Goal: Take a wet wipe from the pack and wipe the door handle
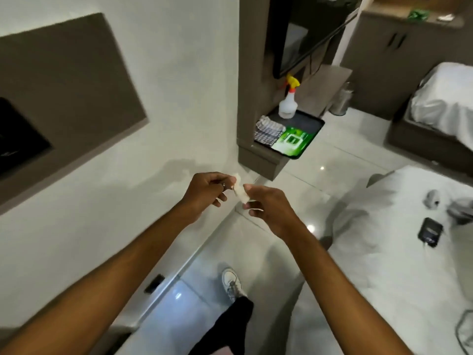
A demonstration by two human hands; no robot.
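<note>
A small folded white wet wipe (pixel 240 190) is pinched between both my hands in the middle of the view. My left hand (pixel 206 193) grips its upper left end with fingertips. My right hand (pixel 268 208) grips its lower right end. The green wet wipe pack (pixel 294 142) lies on a dark tray (pixel 313 124) on a shelf ahead, well beyond my hands. No door handle is visible in the view.
A spray bottle (pixel 288 103) with a yellow trigger and a checked cloth (pixel 267 131) share the tray. A white wall with a brown panel (pixel 64 98) is on my left. A bed (pixel 396 252) with a black device (pixel 431 231) is on my right. My shoe (pixel 231 281) stands on glossy floor tiles.
</note>
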